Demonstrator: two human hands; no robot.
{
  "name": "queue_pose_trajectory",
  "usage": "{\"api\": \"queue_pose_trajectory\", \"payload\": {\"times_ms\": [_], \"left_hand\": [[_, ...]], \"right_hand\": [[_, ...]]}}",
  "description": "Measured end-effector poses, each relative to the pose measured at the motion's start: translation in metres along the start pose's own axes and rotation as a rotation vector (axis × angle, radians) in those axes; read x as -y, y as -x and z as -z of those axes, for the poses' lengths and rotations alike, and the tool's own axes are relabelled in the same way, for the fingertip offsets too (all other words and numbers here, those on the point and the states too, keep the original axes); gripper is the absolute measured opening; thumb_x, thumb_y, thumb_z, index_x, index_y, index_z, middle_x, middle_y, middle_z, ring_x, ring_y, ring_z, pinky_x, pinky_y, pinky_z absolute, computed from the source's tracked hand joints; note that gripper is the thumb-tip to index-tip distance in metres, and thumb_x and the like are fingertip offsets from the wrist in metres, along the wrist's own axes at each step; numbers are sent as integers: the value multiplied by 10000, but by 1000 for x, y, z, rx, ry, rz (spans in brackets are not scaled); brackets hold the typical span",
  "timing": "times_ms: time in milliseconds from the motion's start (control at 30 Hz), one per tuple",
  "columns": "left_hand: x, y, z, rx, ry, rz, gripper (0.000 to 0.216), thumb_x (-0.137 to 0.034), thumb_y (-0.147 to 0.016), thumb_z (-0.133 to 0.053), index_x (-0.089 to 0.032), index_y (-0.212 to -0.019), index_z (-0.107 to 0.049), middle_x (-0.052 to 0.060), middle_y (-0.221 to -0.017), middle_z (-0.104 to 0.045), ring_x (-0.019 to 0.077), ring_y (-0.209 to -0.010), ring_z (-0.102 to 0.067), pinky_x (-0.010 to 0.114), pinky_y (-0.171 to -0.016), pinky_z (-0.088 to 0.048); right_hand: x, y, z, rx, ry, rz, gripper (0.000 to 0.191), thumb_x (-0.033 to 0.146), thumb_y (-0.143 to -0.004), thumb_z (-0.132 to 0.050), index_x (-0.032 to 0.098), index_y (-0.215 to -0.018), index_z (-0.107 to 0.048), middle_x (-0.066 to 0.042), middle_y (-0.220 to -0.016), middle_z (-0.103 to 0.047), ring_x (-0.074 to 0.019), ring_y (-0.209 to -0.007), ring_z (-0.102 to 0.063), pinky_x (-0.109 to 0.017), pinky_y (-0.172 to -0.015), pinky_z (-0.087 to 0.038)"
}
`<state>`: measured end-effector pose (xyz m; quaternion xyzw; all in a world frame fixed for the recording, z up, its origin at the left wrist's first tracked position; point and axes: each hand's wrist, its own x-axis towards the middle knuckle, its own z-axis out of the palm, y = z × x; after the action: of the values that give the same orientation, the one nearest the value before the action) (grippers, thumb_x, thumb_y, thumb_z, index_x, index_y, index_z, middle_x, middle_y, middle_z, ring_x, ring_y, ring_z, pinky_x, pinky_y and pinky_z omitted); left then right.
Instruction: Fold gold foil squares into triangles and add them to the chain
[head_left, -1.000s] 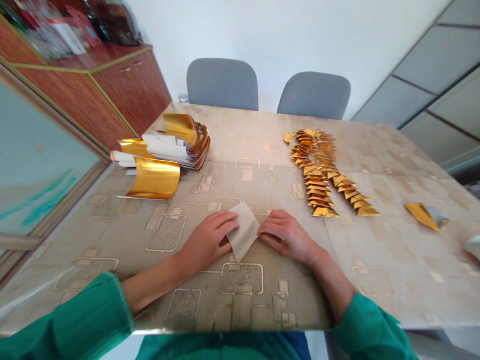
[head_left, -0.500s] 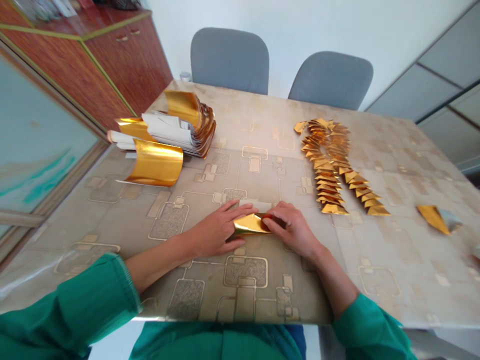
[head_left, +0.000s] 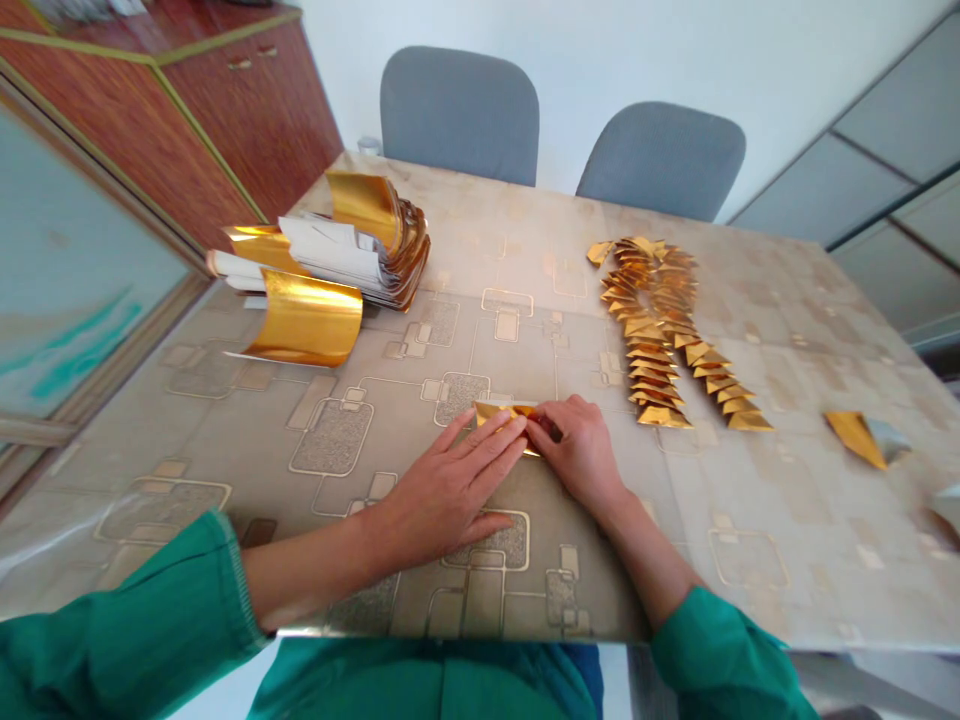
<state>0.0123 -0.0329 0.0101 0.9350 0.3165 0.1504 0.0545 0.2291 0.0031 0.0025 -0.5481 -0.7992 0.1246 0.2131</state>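
A partly folded sheet of gold foil paper [head_left: 486, 412] lies on the table before me, much of it hidden under my fingers. My left hand [head_left: 454, 485] rests palm down, its fingers stretched flat across the near side of the paper and the thumb spread toward me. At the paper's right end, my right hand [head_left: 581, 445] pinches the edge between thumb and curled fingers. The fingertips of both hands almost meet over the fold.
Loose gold sheets [head_left: 311, 320] and a curled stack with white backs [head_left: 337, 250] lie at the left. Overlapping folded gold pieces [head_left: 656, 365] form two rows right of centre. A gold and silver piece [head_left: 859, 438] lies farther right. Two grey chairs [head_left: 459, 115] stand behind the patterned table [head_left: 517, 230].
My left hand has slid from the paper's left end over its near side, covering more of it. My right hand still grips the right end. The paper now looks narrower.
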Motion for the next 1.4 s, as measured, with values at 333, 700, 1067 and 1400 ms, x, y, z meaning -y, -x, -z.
{"api": "queue_pose_trajectory", "payload": {"times_ms": [333,700,1067,1400], "left_hand": [[-1,8,-18,122,3,54,824,-600,-922,-538,-98,-1524,-280,179,-1593,-280,313,-1493,-233,482,-1221,-113],[0,7,-18,157,18,53,801,-609,-909,-550,-154,-1523,-311,188,-1604,-250,347,-1496,-205,538,-1203,-130],[1,6,-18,117,-6,39,719,-597,-923,-528,-179,-1490,-382,175,-1586,-305,337,-1477,-263,524,-1198,-146],[2,4,-19,141,-37,33,722,-573,-932,-523,-173,-1510,-358,179,-1593,-285,354,-1467,-278,540,-1178,-186]], "right_hand": [[0,1,-2,-50,-52,-117,122,273,-884,-659,212,-779,-652,14,-644,-626,-178,-691,-522,-323,-706,-333],[0,0,-7,-86,47,-106,121,302,-915,-575,208,-901,-649,7,-636,-610,-186,-683,-536,-325,-689,-322],[1,-1,-10,-67,169,-97,268,276,-924,-550,178,-1170,-591,-20,-735,-665,-213,-746,-560,-331,-720,-328],[21,15,-6,-100,307,30,260,271,-939,-560,178,-1182,-572,-88,-963,-700,-266,-907,-546,-381,-797,-313]]}}
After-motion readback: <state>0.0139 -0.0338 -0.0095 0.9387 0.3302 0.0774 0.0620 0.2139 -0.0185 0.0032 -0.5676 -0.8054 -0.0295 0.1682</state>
